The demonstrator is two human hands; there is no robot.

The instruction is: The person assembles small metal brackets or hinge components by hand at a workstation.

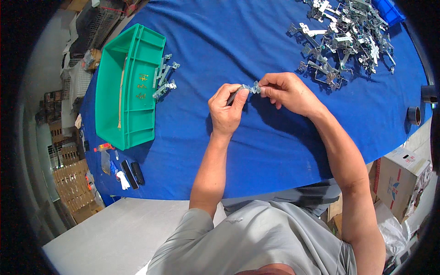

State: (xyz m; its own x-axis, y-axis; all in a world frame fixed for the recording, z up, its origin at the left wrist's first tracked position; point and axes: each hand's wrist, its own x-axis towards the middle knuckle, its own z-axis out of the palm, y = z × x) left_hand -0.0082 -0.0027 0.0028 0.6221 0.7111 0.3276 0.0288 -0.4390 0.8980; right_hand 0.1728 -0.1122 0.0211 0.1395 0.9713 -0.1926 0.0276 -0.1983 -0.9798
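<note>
A small shiny metal bracket [255,87] is held between my two hands above the blue cloth. My left hand [225,110] is closed around its body, thumb on top, and covers most of it. The bracket's far end sticks out to the right, where the bent fingertips of my right hand [289,94] pinch it. Just left of my hands, several similar brackets [164,79] lie beside a green plastic crate [145,112]. A large heap of loose metal brackets [346,43] is spread at the far right.
Blue cloth [275,158] covers the table. At the back right corner stands a blue bin [389,11]; dark round tubes [414,115] sit at the right edge. A black phone-like slab [129,174] and small items lie near left. A cardboard box [398,181] stands below right.
</note>
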